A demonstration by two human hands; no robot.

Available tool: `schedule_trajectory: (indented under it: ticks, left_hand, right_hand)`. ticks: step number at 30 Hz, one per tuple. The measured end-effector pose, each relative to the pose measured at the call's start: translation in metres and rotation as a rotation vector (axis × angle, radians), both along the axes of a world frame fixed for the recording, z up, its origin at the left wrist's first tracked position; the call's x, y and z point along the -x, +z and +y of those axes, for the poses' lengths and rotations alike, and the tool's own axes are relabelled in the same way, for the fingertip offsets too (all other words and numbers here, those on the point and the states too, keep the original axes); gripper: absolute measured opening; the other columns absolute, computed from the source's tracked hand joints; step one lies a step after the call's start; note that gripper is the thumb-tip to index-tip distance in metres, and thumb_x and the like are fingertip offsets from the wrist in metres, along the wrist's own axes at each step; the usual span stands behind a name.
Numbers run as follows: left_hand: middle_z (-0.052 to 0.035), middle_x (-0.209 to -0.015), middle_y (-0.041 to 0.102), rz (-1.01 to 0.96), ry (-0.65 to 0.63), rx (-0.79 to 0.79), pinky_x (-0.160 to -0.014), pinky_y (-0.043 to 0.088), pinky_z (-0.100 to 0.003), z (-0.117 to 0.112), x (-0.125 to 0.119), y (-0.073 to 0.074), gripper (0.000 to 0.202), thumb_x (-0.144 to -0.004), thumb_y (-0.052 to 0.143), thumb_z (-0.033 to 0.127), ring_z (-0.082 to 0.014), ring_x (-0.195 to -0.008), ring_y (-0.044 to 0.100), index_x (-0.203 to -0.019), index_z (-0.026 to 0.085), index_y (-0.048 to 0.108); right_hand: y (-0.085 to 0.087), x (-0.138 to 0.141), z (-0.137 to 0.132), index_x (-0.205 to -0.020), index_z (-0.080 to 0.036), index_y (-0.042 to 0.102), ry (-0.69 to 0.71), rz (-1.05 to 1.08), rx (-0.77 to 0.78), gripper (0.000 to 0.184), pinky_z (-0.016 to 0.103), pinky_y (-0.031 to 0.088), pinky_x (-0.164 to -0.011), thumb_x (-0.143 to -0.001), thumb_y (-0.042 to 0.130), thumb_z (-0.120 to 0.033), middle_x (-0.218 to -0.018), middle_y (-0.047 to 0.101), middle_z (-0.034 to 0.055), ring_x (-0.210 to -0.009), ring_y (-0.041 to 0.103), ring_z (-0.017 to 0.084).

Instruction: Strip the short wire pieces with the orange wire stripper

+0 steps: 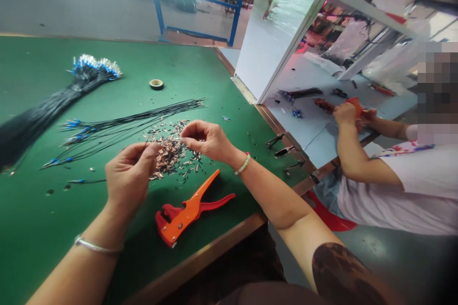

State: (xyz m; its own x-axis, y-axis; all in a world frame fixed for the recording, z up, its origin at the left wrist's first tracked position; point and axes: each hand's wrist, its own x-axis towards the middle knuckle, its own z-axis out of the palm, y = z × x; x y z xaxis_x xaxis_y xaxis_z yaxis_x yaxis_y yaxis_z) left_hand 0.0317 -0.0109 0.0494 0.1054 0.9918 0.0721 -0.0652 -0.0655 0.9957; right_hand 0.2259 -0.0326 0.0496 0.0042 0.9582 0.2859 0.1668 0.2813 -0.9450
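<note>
My left hand (129,174) and my right hand (207,139) are both pinched shut, and a thin wire (168,140) stretches between their fingertips, just above a heap of small copper and black cut-offs (171,152) on the green table (32,219). An orange and red wire stripper (186,212) lies on the table close below my hands. Loose black wires with blue tips (118,126) lie spread out to the left of the heap.
A thick bundle of black wires with blue-capped ends (53,100) lies at the far left. A small tape roll (156,84) sits further back. At the right, another person (393,181) works at the neighbouring white table (307,128) with an orange tool.
</note>
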Motion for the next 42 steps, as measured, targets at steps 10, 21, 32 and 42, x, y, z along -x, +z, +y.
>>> schedule_trajectory:
  ticks: [10,21,32,42]
  left_hand:
    - [0.0047,-0.055,0.052,0.022,-0.019,-0.015,-0.045,0.032,-0.023,0.000,0.001,-0.003,0.026,-0.073,0.080,0.041,-0.0074,-0.049,0.041,-0.079,0.016,0.071]
    - [-0.0013,-0.067,0.062,0.190,-0.011,-0.147,-0.051,0.040,-0.029,0.002,0.007,-0.012,0.027,-0.080,0.076,0.051,-0.0136,-0.058,0.049,-0.085,0.025,0.077]
    - [0.0029,-0.058,0.055,0.150,-0.073,-0.043,-0.046,0.034,-0.025,0.000,0.005,-0.006,0.025,-0.079,0.075,0.049,-0.0105,-0.050,0.044,-0.082,0.024,0.073]
    - [0.0013,-0.059,0.055,0.123,-0.066,-0.032,-0.047,0.036,-0.027,-0.002,0.004,-0.004,0.026,-0.077,0.077,0.050,-0.0118,-0.052,0.044,-0.080,0.025,0.074]
  right_hand:
    - [0.010,0.012,-0.010,-0.097,-0.012,0.074,-0.063,-0.245,-0.132,0.009,0.026,0.055,-0.081,-0.091,0.068,-0.014,-0.095,0.073,0.0039,-0.085,0.066,0.011]
    - [0.015,0.013,-0.016,-0.099,-0.011,0.071,-0.062,-0.434,-0.245,0.009,0.028,0.054,-0.085,-0.096,0.064,-0.015,-0.095,0.072,0.0050,-0.085,0.065,0.012]
    - [0.016,0.011,-0.015,-0.100,-0.012,0.070,-0.019,-0.481,-0.254,0.009,0.027,0.053,-0.089,-0.098,0.062,-0.013,-0.100,0.073,0.0055,-0.093,0.066,0.013]
    - [0.019,0.012,-0.019,-0.099,-0.013,0.070,-0.044,-0.555,-0.257,0.010,0.030,0.053,-0.089,-0.097,0.061,-0.015,-0.098,0.073,0.0063,-0.089,0.065,0.015]
